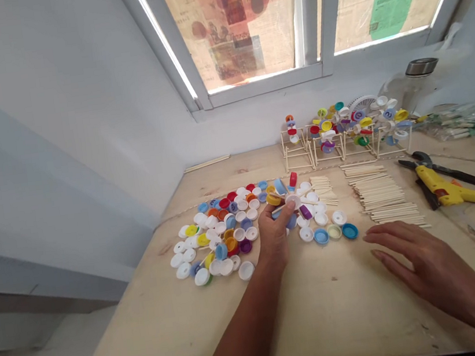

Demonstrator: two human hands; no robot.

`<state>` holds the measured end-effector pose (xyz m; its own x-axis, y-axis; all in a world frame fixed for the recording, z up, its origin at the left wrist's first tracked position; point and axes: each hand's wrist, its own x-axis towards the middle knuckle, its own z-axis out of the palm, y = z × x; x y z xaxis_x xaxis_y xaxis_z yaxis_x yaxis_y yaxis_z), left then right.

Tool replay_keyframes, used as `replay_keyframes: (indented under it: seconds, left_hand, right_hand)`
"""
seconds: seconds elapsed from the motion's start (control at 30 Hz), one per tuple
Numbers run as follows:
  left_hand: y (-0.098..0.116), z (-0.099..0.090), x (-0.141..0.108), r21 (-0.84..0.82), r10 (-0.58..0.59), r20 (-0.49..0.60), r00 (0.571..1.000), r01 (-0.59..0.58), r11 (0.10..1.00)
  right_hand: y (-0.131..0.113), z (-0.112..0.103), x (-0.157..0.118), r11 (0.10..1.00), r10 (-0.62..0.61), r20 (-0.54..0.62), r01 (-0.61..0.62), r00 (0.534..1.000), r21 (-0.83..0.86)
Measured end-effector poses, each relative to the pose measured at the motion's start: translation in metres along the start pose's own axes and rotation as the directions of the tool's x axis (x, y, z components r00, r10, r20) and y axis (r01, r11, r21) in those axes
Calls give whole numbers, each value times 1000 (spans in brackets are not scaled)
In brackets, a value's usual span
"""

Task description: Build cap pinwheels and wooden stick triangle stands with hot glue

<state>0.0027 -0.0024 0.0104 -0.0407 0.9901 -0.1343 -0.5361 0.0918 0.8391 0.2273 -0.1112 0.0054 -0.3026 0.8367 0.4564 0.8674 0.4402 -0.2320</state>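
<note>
My left hand (276, 232) is closed on a wheel made of wooden sticks and bottle caps (293, 202), with a white cap at its hub and yellow, blue, red and purple caps around it. Loose bottle caps (226, 266) lie left of that hand. A short row of caps, including a dark blue one (350, 231), sits between my hands. My right hand (418, 259) is over the table, fingers stretched out and holding nothing. It is nearest to the dark blue cap and the stacks of wooden sticks (379, 191).
Stick frames carrying cap wheels (327, 137) stand along the wall. A yellow glue gun (449, 188) and black-handled pliers (464, 171) lie at the right. Behind them are plastic bags (470, 119) and a metal-lidded container (421, 67). The wooden table (153, 335) meets the wall at the left.
</note>
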Motion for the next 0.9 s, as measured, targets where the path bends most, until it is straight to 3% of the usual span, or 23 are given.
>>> replay_keyframes:
  seconds: [0.13,0.27,0.33,0.47,0.57,0.77,0.9]
  left_hand:
    - [0,0,1,-1,-8,8,1000,8,1000]
    - [-1,1,0,13,-23,27,999,23,1000]
    - [-2,1,-1,28,-24,39,999,23,999]
    - [-5,0,0,35,-9,49,999,7,999]
    - [-7,-1,1,41,-12,47,999,10,999]
    - [-6,-3,3,69,-14,40,999,12,998]
    - [-5,-4,4,75,-1,60,998,-4,997]
  right_hand:
    - [19,-36,-6,999,4,-158,-11,987,-41]
    - [69,-62,-20,967,108,-222,-154,969,-204]
    - [108,-65,-32,931,168,-223,-229,960,-283]
    - [184,-56,-53,912,199,-212,-260,957,-318]
    - [219,-45,-60,903,239,-193,-291,952,-317]
    - [243,-31,-57,864,286,-122,-310,951,-396]
    - [239,-30,-48,808,385,35,-318,922,-496]
